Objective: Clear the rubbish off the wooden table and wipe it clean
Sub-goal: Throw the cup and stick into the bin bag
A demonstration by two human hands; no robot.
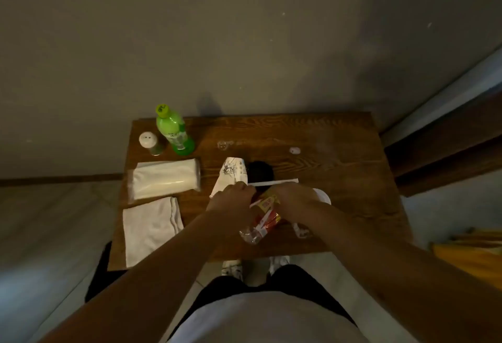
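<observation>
Left hand (231, 198) pinching white straw (271, 183); right hand (294, 197) gripping red-yellow wrapper (267, 212) between both, above worktop (326, 158), seemingly gathering rubbish together. Folded cloth (150, 228) left of hands, waiting for wiping.

bottle (173, 130) behind tissue pack (165, 181), cloth (150, 230) in front
</observation>
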